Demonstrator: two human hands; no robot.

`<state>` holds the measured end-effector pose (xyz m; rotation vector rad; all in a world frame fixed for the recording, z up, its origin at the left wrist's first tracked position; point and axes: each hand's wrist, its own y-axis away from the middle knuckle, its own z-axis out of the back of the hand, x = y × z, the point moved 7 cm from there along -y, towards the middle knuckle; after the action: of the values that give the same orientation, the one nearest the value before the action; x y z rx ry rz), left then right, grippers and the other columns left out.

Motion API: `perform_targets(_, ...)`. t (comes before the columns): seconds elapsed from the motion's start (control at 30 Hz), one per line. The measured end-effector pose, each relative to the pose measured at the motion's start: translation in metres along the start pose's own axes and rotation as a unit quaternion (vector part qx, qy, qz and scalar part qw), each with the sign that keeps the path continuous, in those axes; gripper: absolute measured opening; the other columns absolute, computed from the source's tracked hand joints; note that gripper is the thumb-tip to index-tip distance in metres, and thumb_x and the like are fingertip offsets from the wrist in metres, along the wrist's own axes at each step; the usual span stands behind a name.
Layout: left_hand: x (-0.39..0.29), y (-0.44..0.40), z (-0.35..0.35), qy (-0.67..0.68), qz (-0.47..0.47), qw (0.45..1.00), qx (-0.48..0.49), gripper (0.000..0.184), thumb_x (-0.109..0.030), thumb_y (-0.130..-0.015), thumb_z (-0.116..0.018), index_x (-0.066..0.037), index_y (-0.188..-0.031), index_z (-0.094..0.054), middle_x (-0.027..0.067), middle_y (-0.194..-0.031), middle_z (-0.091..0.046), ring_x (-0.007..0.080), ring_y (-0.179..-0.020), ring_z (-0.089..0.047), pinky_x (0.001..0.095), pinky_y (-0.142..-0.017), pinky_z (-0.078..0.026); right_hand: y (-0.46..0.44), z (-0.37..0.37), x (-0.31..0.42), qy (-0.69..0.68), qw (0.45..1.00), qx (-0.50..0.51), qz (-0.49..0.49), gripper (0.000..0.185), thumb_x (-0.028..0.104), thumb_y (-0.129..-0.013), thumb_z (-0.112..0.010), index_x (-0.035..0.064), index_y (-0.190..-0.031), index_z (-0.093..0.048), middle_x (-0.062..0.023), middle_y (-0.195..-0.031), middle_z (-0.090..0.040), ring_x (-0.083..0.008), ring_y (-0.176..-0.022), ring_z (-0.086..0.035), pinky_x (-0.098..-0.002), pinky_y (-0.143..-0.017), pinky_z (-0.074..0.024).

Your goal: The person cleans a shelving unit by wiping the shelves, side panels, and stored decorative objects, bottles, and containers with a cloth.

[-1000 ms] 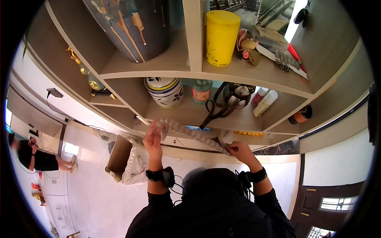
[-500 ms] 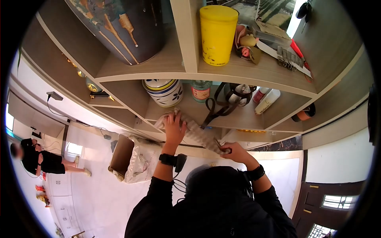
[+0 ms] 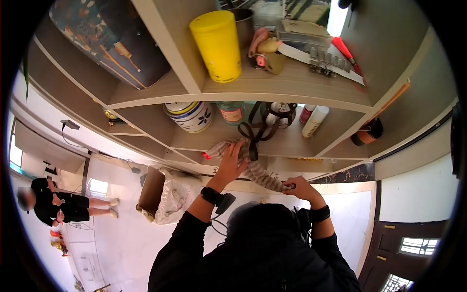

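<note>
1. So your cloth (image 3: pixel 262 178), the striped one, is stretched on a slant between your two hands, at the front of the lower shelf (image 3: pixel 287 141). Can't tell if it's actually touching the shelf.
2. Your left hand (image 3: pixel 230 166) is laid over the upper part of it, fingers spread. Can't tell how tightly they grip.
3. Your right hand (image 3: pixel 299 189) is pinched on the lower end, well apart from the left.
4. A dark strap (image 3: pixel 253 150) hangs down just beside your left fingers.
5. Behind that you've got a jar (image 3: pixel 192 117), a bottle (image 3: pixel 231 115) and a white can (image 3: pixel 316 121).
6. One shelf up: a yellow tub (image 3: pixel 217 48), with a big dark vase (image 3: pixel 116 48) past the divider.
7. Down on the floor to your left, a box (image 3: pixel 150 192) with a crumpled bag (image 3: pixel 170 199) against it.
8. Far left, another person (image 3: pixel 48 202) in black stands well away.
</note>
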<state>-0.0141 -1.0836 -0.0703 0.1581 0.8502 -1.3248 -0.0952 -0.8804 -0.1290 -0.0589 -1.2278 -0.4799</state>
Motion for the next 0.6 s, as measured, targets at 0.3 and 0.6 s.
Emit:
perform_targets(0.3,-0.033,-0.013,-0.037,0.033,-0.004,0.998,0.046,0.055,-0.014,-0.073,-0.054,-0.005,-0.121,-0.029,0.0198,-0.106,-0.039,0.0377,-0.095,-0.038,0.0404,-0.083,-0.033,0.038,0.049,-0.011,-0.040,0.997,-0.063,-0.025,0.025,0.007,-0.064,-0.066,-0.0049,-0.084,-0.057,-0.0096,-0.065,-0.056,-0.0117,-0.060,-0.048,-0.0246,-0.056,-0.0399)
perform_targets(0.6,-0.082,-0.019,-0.086,0.075,0.042,0.994,0.074,0.056,-0.012,-0.072,-0.052,-0.007,-0.122,-0.028,0.0181,-0.109,-0.037,0.0362,-0.099,-0.037,0.0394,-0.084,-0.033,0.072,0.086,-0.035,-0.049,0.997,-0.063,-0.021,0.021,0.004,-0.064,-0.065,-0.0049,-0.081,-0.056,-0.0060,-0.065,-0.054,-0.0083,-0.059,-0.045,-0.0223,-0.056,-0.0390)
